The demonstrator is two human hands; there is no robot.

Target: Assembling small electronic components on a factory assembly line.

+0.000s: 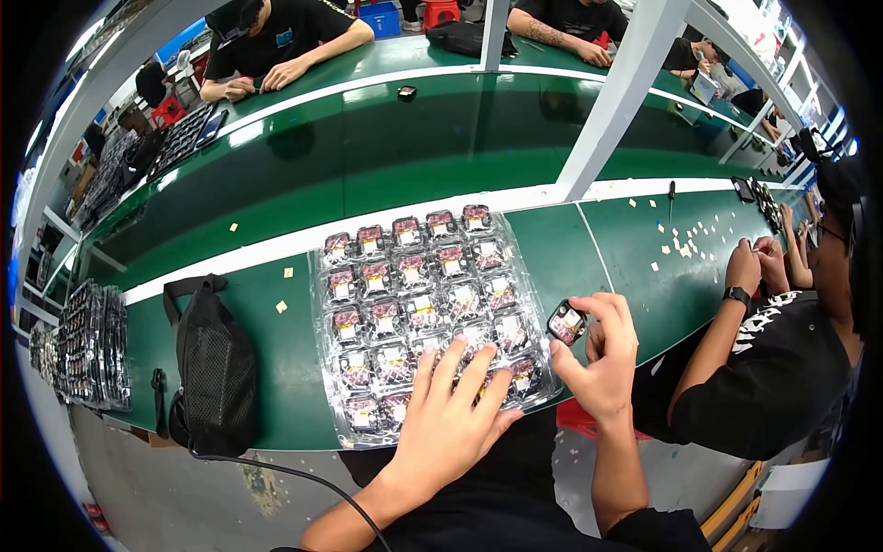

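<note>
A clear plastic tray (pixel 324 368) lies in front of me on the green bench, its pockets filled with rows of small square black-cased electronic modules (pixel 424 311). Over its near part my left hand (pixel 451 419) is spread flat, fingers apart, the fingertips resting on modules in the near rows. Just right of the tray, my right hand (pixel 602 354) pinches one small black electronic module (pixel 567 323) between thumb and fingers. The inner side of that module, with reddish and pale parts, faces up.
A black mesh bag (pixel 217 368) lies left of the tray, beside stacked filled trays (pixel 92 345). Right are scattered pale chips (pixel 685 241), a screwdriver (pixel 671 198) and a co-worker (pixel 773 359). A white post (pixel 621 97) rises behind the bench; a dark green conveyor belt (pixel 395 138) runs beyond.
</note>
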